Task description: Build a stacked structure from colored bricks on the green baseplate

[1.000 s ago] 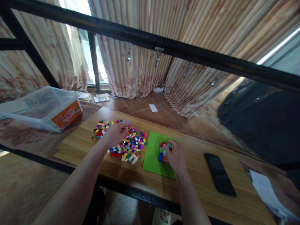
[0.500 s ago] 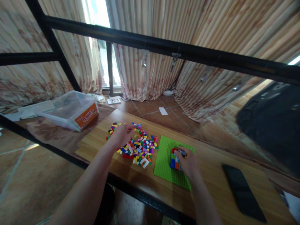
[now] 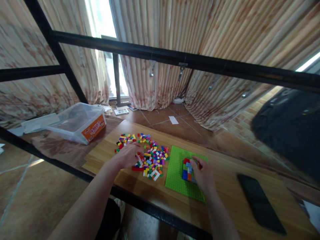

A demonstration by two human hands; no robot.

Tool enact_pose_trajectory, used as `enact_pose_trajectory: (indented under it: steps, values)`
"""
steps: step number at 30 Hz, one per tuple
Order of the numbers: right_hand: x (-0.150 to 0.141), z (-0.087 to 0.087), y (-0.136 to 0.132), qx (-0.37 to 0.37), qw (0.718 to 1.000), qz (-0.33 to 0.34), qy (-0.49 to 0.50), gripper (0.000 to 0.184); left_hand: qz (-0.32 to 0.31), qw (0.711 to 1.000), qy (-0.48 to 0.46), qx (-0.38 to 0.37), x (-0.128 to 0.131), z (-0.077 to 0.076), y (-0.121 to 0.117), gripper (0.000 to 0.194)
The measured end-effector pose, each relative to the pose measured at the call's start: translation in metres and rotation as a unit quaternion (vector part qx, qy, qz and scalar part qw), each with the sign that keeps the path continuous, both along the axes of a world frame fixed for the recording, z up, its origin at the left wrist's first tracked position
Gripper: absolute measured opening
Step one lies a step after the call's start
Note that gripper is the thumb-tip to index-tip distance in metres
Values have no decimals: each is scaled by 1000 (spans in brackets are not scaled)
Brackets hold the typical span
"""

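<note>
- Taking the green baseplate [image 3: 173,170] as the centre of the dial, the brick build [image 3: 187,173] sits on it, a compact block of red, green, blue, orange and other colours.
- The right hand [image 3: 205,174] comes in at the build's 3 o'clock, partly closed, thumb and fingers holding the block.
- Loose bricks [image 3: 151,160] spread across the wooden surface [image 3: 225,166] at 10 o'clock, with a long red piece at the pile's 7 and a white one at its 5.
- The left hand [image 3: 128,156] is over that pile, fingers curled and half closed; whether a brick is pinched cannot be told.
- Farther out at 10 o'clock stands a translucent plastic bin [image 3: 72,135], open-topped, an orange label on its end wall.
- A dark phone [image 3: 261,203] lies flat at 4 o'clock.
</note>
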State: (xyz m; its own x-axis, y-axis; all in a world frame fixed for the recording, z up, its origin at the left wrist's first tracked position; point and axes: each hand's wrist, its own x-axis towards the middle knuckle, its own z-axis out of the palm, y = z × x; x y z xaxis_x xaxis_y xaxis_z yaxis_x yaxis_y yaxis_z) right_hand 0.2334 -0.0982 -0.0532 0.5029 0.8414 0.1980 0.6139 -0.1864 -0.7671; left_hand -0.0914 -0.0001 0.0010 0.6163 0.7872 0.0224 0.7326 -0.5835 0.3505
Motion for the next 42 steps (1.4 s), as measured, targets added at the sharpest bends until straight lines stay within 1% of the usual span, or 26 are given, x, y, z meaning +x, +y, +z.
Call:
enact_pose_trajectory:
  steps: [3, 5, 7, 9, 14, 18, 21, 23, 25, 26, 27, 29, 30, 31, 33, 35, 37, 39, 42]
  values:
    - [4, 18, -5, 42, 998, -43, 32, 49, 9, 1000, 16, -3, 3, 1, -1, 36]
    - [8, 31, -10, 78, 994, -72, 37, 48, 13, 1000, 20, 0, 5, 0, -1, 34]
    - [12, 41, -14, 103, 989, -97, 39, 46, 1, 1000, 22, 14, 5, 0, 1, 27]
    - [16, 47, -17, 117, 986, -112, 42, 45, -14, 1000, 18, 17, 6, -1, 2, 23]
    - [21, 47, -17, 131, 982, -128, 48, 41, -17, 1000, 3, 9, 8, -1, 2, 15]
    - [25, 43, -15, 134, 981, -126, 56, 40, -24, 1000, -1, 10, 7, -7, 5, 8]
    - [28, 41, -14, 140, 979, -128, 76, 40, -42, 998, -32, 20, 2, -8, 9, 10]
    - [27, 43, -14, 148, 977, -130, 80, 38, -52, 996, -74, 22, 1, -4, 10, 14]
    - [21, 46, -14, 156, 977, -125, 80, 35, -49, 990, -133, -3, 6, 5, 7, 18]
    - [16, 47, -14, 160, 977, -116, 82, 34, -43, 985, -167, -29, 13, 10, 3, 20]
    - [10, 48, -14, 163, 977, -100, 90, 32, -35, 977, -196, -73, 21, 14, -3, 21]
    - [-4, 50, -14, 166, 978, -36, 118, 29, 10, 950, -271, -155, 44, 19, -16, 23]
    - [-12, 51, -15, 164, 978, 9, 127, 27, 27, 924, -317, -210, 56, 19, -24, 24]
    - [-19, 52, -16, 161, 977, 52, 127, 25, 40, 891, -357, -279, 69, 18, -31, 25]
    - [-31, 54, -20, 146, 974, 134, 107, 23, 64, 812, -415, -406, 92, 13, -45, 28]
    - [-40, 56, -25, 129, 969, 197, 79, 24, 91, 738, -464, -481, 109, 8, -55, 29]
    - [-44, 57, -30, 118, 964, 233, 57, 26, 100, 686, -493, -526, 119, 5, -62, 29]
    - [-45, 58, -33, 115, 963, 241, 43, 25, 98, 654, -508, -552, 126, 4, -66, 29]
    - [-45, 57, -35, 109, 969, 219, 28, 20, 99, 630, -521, -568, 132, 5, -70, 27]
